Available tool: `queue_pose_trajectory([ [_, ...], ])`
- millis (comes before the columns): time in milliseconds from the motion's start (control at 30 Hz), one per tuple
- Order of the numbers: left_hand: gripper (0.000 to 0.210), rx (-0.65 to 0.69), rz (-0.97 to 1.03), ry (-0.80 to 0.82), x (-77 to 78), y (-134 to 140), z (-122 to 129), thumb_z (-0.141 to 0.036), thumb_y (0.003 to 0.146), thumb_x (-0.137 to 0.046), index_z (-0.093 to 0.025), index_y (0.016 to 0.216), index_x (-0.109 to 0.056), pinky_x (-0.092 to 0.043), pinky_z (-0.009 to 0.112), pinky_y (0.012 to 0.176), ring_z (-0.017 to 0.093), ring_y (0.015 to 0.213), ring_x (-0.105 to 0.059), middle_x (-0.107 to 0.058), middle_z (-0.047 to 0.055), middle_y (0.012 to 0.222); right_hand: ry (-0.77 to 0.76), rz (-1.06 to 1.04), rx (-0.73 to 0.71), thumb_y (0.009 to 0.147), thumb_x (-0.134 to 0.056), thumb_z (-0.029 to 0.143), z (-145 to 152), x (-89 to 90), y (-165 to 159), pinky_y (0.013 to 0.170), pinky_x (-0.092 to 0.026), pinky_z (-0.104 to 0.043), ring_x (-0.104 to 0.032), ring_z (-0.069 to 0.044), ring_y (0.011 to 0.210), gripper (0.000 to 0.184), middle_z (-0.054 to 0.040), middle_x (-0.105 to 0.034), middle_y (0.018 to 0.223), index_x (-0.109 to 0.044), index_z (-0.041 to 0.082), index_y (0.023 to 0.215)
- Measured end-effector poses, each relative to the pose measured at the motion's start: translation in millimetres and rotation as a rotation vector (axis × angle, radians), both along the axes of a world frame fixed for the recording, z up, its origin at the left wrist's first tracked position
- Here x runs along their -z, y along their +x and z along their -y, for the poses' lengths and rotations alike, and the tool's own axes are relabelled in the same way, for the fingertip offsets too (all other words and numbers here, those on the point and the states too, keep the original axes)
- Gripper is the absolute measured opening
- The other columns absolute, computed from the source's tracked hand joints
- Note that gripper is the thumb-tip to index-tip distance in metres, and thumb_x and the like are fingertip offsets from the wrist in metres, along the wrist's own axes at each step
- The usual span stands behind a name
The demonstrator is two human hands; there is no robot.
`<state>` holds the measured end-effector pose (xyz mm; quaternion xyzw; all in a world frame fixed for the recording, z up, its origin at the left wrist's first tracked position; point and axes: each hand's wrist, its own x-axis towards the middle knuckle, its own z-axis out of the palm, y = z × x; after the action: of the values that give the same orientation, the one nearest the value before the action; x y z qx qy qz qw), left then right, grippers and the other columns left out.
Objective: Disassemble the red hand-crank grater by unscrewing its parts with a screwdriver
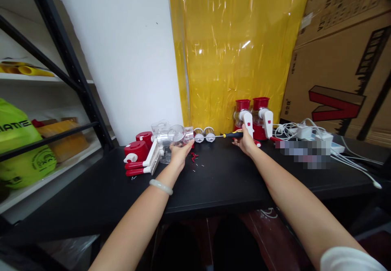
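My left hand (179, 153) is closed around a clear plastic grater housing (177, 134). In my right hand (246, 141) is a screwdriver (232, 135) with a black and yellow handle. Its thin shaft points left toward the housing; whether the tip touches cannot be made out. Just behind lie two round grater drums (209, 135). Small red parts (194, 156) and a few screws (203, 165) are scattered on the table below. Left of my left hand are red grater parts (136, 151) and white crank handles (152, 157) with red grips.
Two assembled red and white rotary graters (261, 116) stand behind my right hand. White chargers and cables (301, 130) are piled at the right of the black table (214, 189). A large cardboard box (336, 59) leans there. A black-framed shelf (76, 79) borders the left.
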<state>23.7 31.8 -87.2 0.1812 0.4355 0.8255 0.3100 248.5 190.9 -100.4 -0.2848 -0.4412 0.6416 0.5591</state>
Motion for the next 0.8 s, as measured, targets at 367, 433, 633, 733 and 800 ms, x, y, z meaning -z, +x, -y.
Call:
queue_pose_trajectory([
  [367,0.07,0.011,-0.002,-0.006,-0.3,-0.7,0.4,0.001,0.062,-0.086,-0.022,0.111,-0.042,-0.062,0.032,0.086,0.015,0.093,-0.071,-0.058,0.002,0.102,0.031,-0.036,-0.021,0.072,-0.072,0.033,-1.6,3.5,-2.0,0.054,-0.05,-0.025,-0.045,-0.008,0.048,0.024,0.0077,-0.051,0.057,-0.051,0.024,0.076],
  [433,0.07,0.019,-0.006,-0.003,-0.3,-0.6,0.8,0.001,0.062,-0.086,-0.022,0.111,-0.042,-0.062,0.031,0.084,0.015,0.091,-0.071,-0.059,0.002,0.102,0.02,-0.065,-0.029,0.068,-0.07,0.028,-1.1,2.8,-0.7,0.056,-0.049,-0.026,-0.05,-0.009,0.053,0.021,0.0063,-0.055,0.063,-0.052,0.023,0.077],
  [633,0.068,0.035,-0.017,0.013,2.2,-2.0,-1.1,0.0,0.063,-0.086,-0.021,0.11,-0.042,-0.062,0.032,0.083,0.015,0.087,-0.072,-0.061,0.002,0.098,0.009,-0.11,-0.086,0.069,-0.067,0.035,-2.9,1.1,3.6,0.059,-0.05,-0.03,-0.053,-0.012,0.055,0.021,0.0039,-0.057,0.061,-0.051,0.023,0.075],
  [733,0.071,0.039,-0.01,0.015,2.7,-2.8,-1.3,0.0,0.062,-0.087,-0.022,0.111,-0.041,-0.062,0.032,0.083,0.015,0.087,-0.072,-0.061,0.001,0.096,0.016,-0.007,-0.037,0.079,-0.062,0.057,-5.3,2.2,2.3,0.053,-0.049,-0.031,-0.05,-0.013,0.047,0.036,0.0033,-0.052,0.052,-0.048,0.024,0.073],
  [800,0.07,0.044,-0.007,0.017,2.3,-3.0,-0.9,-0.001,0.063,-0.087,-0.022,0.111,-0.041,-0.062,0.032,0.083,0.015,0.087,-0.072,-0.062,0.001,0.096,0.053,0.077,-0.002,0.079,-0.062,0.066,-6.1,4.0,1.2,0.05,-0.048,-0.03,-0.041,-0.011,0.039,0.044,0.0066,-0.042,0.043,-0.045,0.025,0.072],
])
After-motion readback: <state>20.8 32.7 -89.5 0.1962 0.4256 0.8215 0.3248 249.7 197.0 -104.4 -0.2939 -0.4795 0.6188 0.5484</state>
